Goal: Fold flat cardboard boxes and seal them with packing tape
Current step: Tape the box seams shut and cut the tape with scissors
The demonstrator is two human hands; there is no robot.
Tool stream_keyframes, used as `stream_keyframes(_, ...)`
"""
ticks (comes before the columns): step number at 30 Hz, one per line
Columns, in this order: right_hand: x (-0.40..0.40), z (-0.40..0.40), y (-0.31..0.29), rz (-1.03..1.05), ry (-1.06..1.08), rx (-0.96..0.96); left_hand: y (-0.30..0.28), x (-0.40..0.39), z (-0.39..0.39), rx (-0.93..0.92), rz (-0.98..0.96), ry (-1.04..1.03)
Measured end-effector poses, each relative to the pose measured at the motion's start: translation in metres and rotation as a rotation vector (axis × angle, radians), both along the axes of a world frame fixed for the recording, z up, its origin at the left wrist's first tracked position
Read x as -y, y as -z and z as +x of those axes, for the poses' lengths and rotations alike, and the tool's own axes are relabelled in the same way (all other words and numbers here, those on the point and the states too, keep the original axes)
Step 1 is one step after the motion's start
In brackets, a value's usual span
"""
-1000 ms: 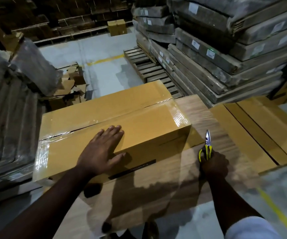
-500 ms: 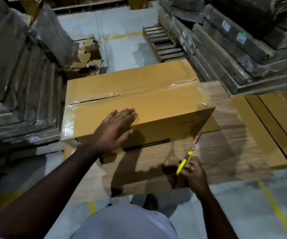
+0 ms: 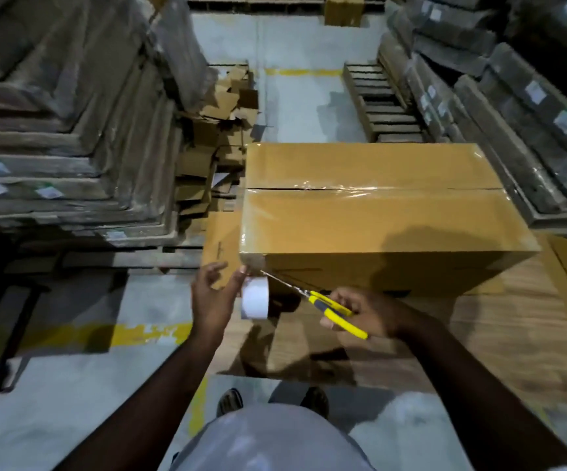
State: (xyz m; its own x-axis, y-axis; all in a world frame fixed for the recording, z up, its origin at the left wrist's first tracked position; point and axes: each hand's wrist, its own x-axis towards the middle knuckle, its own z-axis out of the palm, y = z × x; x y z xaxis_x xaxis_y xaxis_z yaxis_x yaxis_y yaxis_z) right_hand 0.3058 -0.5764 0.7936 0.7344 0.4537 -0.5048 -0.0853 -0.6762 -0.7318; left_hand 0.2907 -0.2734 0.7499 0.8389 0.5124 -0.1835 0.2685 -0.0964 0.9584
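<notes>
Warehouse floor: taped box (image 3: 377, 212); left grip (image 3: 212, 297) holds tape roll (image 3: 255, 297), right grip (image 3: 363, 316) scissors (image 3: 329, 309).

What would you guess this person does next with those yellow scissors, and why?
Probably snip the tape. The left hand holds the tape roll just off the near left corner of the box, whose top seam is already taped. The right hand points the scissors at the short stretch between roll and corner, so cutting there would free the roll.

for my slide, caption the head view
Left hand holds tape roll at box corner; right hand brings scissors.
</notes>
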Motion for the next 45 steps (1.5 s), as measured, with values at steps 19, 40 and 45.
stream_keyframes(19,-0.003,0.047,-0.06,-0.211,-0.099,0.011,-0.005,0.009,-0.007,-0.153,-0.214,0.234)
stream_keyframes(40,-0.008,0.071,-0.054,-0.111,-0.246,-0.155,-0.024,-0.014,-0.007,-0.217,-0.429,0.35)
stream_keyframes(45,-0.028,0.071,-0.043,-0.082,-0.233,-0.164,-0.019,-0.018,-0.005,-0.209,-0.406,0.375)
